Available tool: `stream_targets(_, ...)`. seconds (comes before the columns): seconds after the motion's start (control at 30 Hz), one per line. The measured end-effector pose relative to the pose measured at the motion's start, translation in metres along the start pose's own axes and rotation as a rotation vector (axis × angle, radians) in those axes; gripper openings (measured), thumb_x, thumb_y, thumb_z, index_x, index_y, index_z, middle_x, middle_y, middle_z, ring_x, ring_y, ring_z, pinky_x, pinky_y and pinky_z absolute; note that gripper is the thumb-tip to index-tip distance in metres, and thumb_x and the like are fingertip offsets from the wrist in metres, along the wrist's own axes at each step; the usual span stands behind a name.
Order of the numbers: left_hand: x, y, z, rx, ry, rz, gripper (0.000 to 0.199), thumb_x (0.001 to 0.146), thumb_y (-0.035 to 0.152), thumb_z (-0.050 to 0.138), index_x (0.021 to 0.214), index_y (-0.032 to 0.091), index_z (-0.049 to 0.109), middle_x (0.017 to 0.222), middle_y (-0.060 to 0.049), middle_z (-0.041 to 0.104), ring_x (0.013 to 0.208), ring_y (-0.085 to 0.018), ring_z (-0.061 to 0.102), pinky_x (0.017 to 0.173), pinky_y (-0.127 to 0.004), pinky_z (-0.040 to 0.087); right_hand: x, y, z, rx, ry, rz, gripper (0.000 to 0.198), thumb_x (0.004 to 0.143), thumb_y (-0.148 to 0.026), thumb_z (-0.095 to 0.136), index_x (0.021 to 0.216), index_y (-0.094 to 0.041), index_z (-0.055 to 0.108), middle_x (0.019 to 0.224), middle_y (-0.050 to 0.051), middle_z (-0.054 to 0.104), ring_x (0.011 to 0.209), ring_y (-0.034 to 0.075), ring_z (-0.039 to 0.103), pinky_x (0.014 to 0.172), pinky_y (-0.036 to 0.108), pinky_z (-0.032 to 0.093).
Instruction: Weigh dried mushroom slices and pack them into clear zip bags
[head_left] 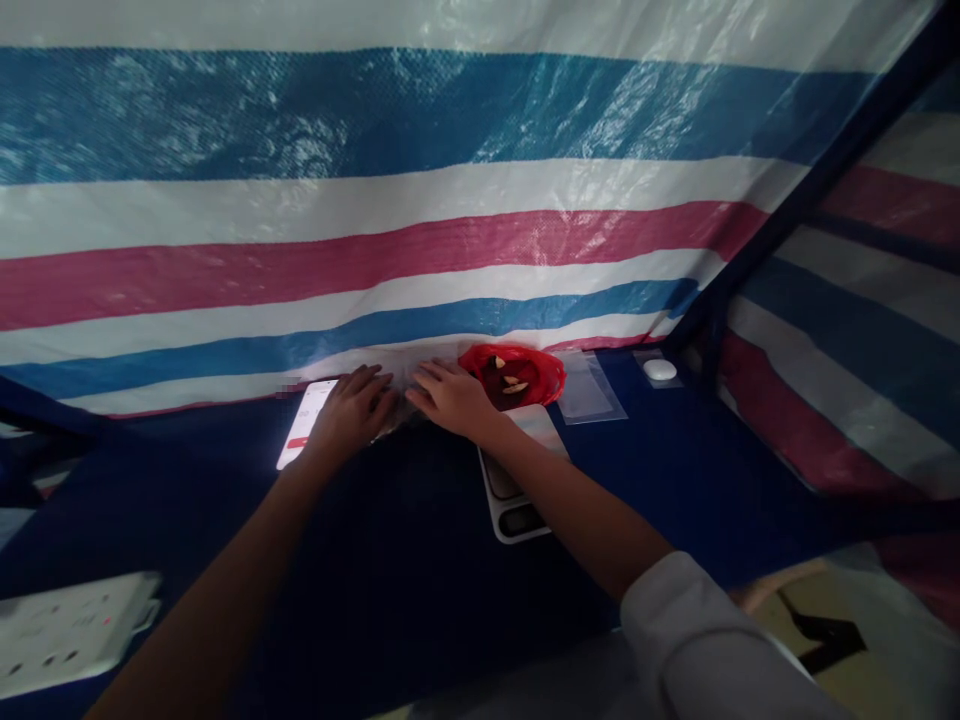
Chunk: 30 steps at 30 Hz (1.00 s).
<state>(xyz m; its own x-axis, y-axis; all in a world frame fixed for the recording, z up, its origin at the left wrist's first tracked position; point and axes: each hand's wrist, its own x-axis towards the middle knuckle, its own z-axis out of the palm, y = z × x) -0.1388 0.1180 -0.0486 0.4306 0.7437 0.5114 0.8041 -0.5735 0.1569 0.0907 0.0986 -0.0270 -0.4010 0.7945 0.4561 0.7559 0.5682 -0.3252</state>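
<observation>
A crumpled clear plastic bag (405, 362) lies between my two hands at the back of the blue table. My left hand (358, 405) rests on its left side, fingers apart and slightly bent. From the right, my right hand (454, 398) reaches over the bag with its fingers spread, touching it. What lies under the fingers is hidden. Beside my right hand stands a red plastic bag (551, 375), its mouth wide, with several pale dried slices (514, 385) inside. Partly beneath my right forearm is a white kitchen scale (517, 525).
A lit phone (304, 425) leans left of my left hand. Flat clear bags (592, 390) and a white rounded object (660, 370) lie at the back right. A white power strip (75, 630) is at the front left. A striped tarp (375, 260) closes off the back.
</observation>
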Motion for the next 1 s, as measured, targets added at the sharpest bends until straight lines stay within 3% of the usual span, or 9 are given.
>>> stream_targets(0.27, 0.001, 0.075, -0.015, 0.024, 0.160, -0.010, 0.038, 0.104, 0.041, 0.046, 0.119, 0.018, 0.073, 0.128, -0.014, 0.074, 0.126, -0.033, 0.065, 0.113, -0.056, 0.047, -0.055, 0.023, -0.030, 0.174, 0.197, 0.040, 0.028, 0.103, -0.033, 0.058, 0.121, -0.021, 0.075, 0.136, 0.007, 0.072, 0.134, 0.024, 0.063, 0.114, 0.036, 0.049)
stream_targets(0.5, -0.022, 0.130, -0.001, -0.012, 0.183, -0.025, 0.035, 0.105, 0.039, 0.049, 0.122, 0.019, 0.072, 0.127, -0.013, 0.074, 0.122, -0.031, 0.066, 0.114, -0.053, 0.047, -0.135, 0.080, -0.060, 0.132, 0.245, 0.181, 0.030, 0.100, -0.028, 0.055, 0.120, -0.022, 0.076, 0.135, 0.008, 0.073, 0.128, 0.023, 0.067, 0.110, 0.039, 0.054)
stream_targets(0.6, -0.037, 0.138, 0.010, -0.014, 0.137, -0.072, 0.039, 0.105, 0.040, 0.046, 0.122, 0.018, 0.072, 0.128, -0.014, 0.074, 0.122, -0.031, 0.066, 0.110, -0.051, 0.050, -0.170, 0.105, -0.071, 0.044, 0.210, 0.277, 0.029, 0.101, -0.031, 0.055, 0.119, -0.023, 0.077, 0.135, 0.008, 0.073, 0.125, 0.025, 0.069, 0.105, 0.040, 0.058)
stream_targets(0.73, -0.051, 0.139, 0.024, 0.031, 0.002, -0.150, 0.043, 0.104, 0.042, 0.047, 0.129, 0.017, 0.071, 0.136, -0.015, 0.071, 0.127, -0.033, 0.065, 0.115, -0.054, 0.046, -0.203, 0.125, -0.073, -0.140, 0.095, 0.258, 0.032, 0.100, -0.028, 0.056, 0.125, -0.021, 0.075, 0.139, 0.011, 0.070, 0.137, 0.031, 0.060, 0.116, 0.050, 0.049)
stream_targets(0.87, -0.059, 0.142, 0.034, 0.125, -0.148, -0.218, 0.048, 0.102, 0.041, 0.048, 0.141, 0.020, 0.066, 0.151, -0.014, 0.061, 0.143, -0.035, 0.053, 0.124, -0.059, 0.034, -0.214, 0.128, -0.070, -0.239, 0.001, 0.239, 0.038, 0.102, -0.032, 0.056, 0.135, -0.022, 0.070, 0.148, 0.011, 0.064, 0.142, 0.033, 0.056, 0.121, 0.054, 0.042)
stream_targets(1.0, -0.062, 0.148, 0.035, 0.180, -0.256, -0.258, 0.053, 0.101, 0.042, 0.050, 0.150, 0.021, 0.059, 0.162, -0.013, 0.049, 0.151, -0.035, 0.044, 0.125, -0.058, 0.032, -0.214, 0.125, -0.069, -0.288, -0.043, 0.244, 0.040, 0.104, -0.032, 0.052, 0.139, -0.021, 0.067, 0.152, 0.012, 0.061, 0.143, 0.032, 0.054, 0.122, 0.055, 0.040)
